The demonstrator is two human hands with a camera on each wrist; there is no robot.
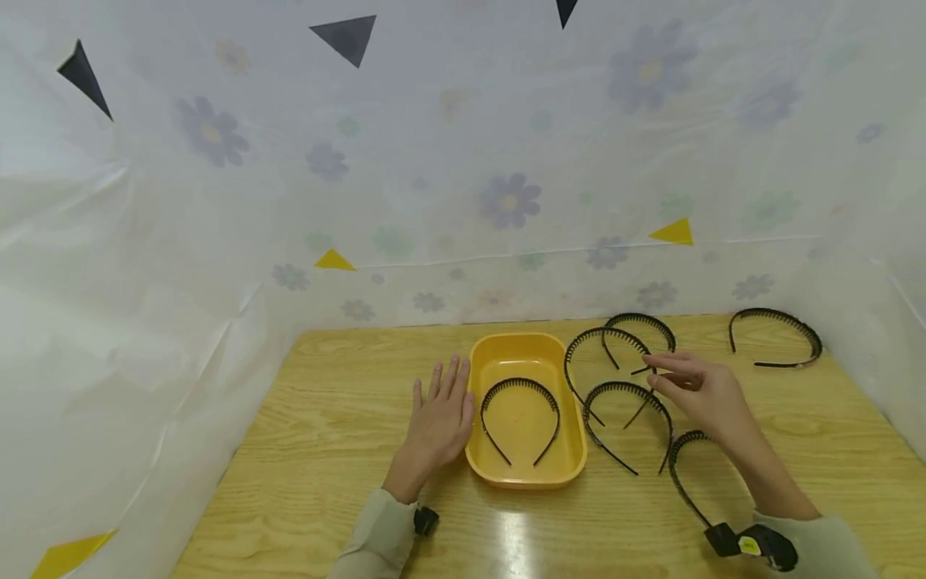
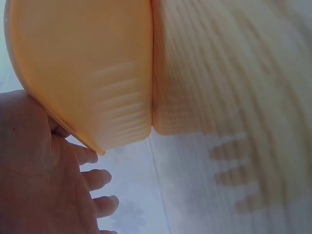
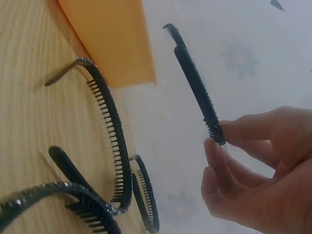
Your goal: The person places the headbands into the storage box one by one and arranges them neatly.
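Note:
My right hand (image 1: pixel 712 398) pinches a black toothed headband (image 1: pixel 611 330) by its side, between thumb and fingertips. In the right wrist view this held headband (image 3: pixel 195 83) is seen nearly edge-on, raised off the table. My left hand (image 1: pixel 441 422) lies along the left side of a yellow plastic tray (image 1: pixel 476 450), fingers straight and slightly spread, with the thumb side touching the rim. Inside the tray lies one black headband (image 1: pixel 519 381). Around the right hand are other headbands: one just in front (image 1: pixel 625 387), one behind (image 1: pixel 640 318) and one partly under the forearm (image 1: pixel 674 470).
Another headband (image 1: pixel 813 338) lies at the far right of the wooden table (image 1: pixel 318 418). A white flowered sheet (image 1: pixel 434 185) hangs behind and at both sides, with dark and yellow triangles on it. Some headbands on the right appear to overlap.

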